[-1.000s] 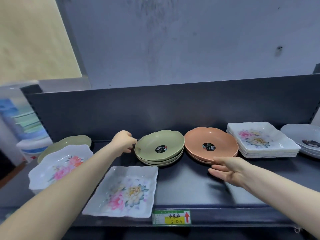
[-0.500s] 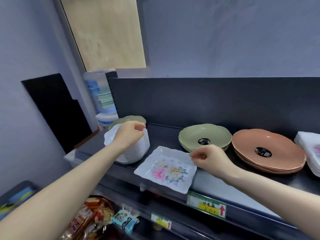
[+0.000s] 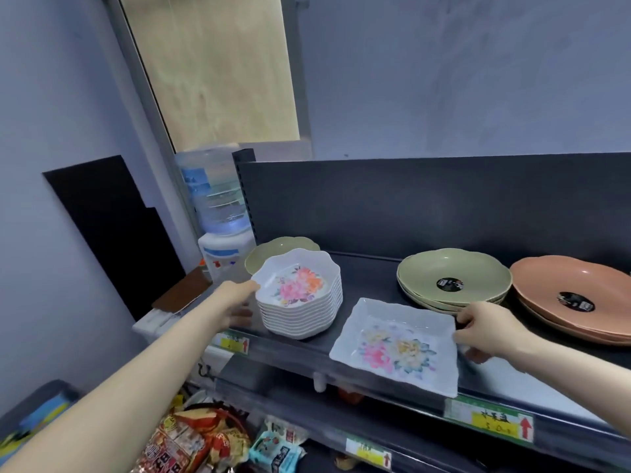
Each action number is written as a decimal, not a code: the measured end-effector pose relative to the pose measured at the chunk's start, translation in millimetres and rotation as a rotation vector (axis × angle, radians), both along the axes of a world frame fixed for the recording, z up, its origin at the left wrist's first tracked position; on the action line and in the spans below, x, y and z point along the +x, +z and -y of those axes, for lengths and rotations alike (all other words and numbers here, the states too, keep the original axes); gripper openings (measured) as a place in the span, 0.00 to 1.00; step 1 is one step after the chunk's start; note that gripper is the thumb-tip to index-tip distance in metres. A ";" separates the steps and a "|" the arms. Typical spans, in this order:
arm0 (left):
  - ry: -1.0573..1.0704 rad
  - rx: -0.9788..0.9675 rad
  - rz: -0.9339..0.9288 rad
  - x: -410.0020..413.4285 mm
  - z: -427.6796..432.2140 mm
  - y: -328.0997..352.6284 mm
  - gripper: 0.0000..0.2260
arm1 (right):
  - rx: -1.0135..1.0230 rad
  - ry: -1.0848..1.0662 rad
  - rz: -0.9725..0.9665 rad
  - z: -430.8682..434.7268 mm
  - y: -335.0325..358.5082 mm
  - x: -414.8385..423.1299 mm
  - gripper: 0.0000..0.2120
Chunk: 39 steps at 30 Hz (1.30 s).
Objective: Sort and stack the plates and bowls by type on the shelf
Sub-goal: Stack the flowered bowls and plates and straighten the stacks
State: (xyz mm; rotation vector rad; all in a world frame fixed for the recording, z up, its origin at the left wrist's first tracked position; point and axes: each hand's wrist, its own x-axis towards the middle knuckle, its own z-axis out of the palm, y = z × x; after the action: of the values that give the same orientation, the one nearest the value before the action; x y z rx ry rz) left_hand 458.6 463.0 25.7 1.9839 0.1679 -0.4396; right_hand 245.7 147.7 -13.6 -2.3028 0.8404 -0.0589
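Note:
A stack of white scalloped floral bowls [image 3: 300, 302] stands at the left end of the dark shelf [image 3: 368, 285]. My left hand [image 3: 235, 302] grips its left side, thumb on the top rim and fingers lower down. A single green plate [image 3: 273, 254] lies behind the bowls, partly hidden. A white square floral plate [image 3: 396, 346] lies at the shelf's front edge; my right hand [image 3: 485, 329] pinches its right edge. Behind it sit a stack of green plates [image 3: 454, 281] and, further right, a stack of orange plates [image 3: 573, 298].
The shelf's dark back panel [image 3: 426, 206] rises behind the dishes. A water dispenser [image 3: 218, 199] stands just past the shelf's left end. Snack packets [image 3: 191, 438] fill the shelf below. Price tags [image 3: 488, 421] line the front lip.
The view has swung left. My left hand went from the green plate stack to the floral bowls. My right hand left the orange plates and took the square plate's right edge.

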 end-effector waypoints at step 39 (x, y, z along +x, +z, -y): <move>-0.758 -0.348 -0.106 -103.7 185.9 -2.1 0.06 | 0.277 -0.523 0.356 48.4 43.7 -120.0 0.09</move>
State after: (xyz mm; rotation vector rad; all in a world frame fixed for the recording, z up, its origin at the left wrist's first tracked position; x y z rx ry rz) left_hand 354.8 277.1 23.6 1.6227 -0.5809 -0.9831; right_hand 125.7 99.2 30.1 -1.6991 1.1524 -0.5308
